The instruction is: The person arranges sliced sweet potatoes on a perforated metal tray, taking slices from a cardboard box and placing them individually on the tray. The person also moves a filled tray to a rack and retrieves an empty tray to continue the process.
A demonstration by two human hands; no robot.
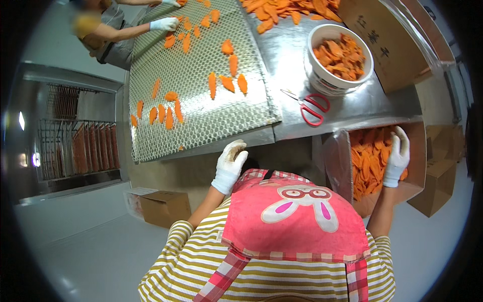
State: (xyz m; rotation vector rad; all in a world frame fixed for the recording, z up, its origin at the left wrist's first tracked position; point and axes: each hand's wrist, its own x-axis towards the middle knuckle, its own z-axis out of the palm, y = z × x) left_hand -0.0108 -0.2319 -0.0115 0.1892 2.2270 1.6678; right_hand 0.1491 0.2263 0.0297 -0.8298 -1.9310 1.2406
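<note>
Both my hands wear white gloves. My left hand (231, 162) hovers off the table's front edge with curled fingers and nothing visible in it. Over an open cardboard box (417, 162) on my right is my right hand (397, 158), thumb and fingers apart, holding nothing that I can see. Orange dried sweet potato slices (368, 162) fill the lined box beneath that hand. On the table lies a mesh drying tray (200, 124), with loose orange slices (169, 113) at its front left and more slices (228, 81) toward its right side.
Red-handled scissors (315, 109) lie on the metal table (286, 128). Behind them stands a white bucket (332, 85) of orange pieces. A slice pile (290, 9) and a large carton (388, 45) are farther back. Another person's gloved hand (164, 24) touches slices at the tray's far left.
</note>
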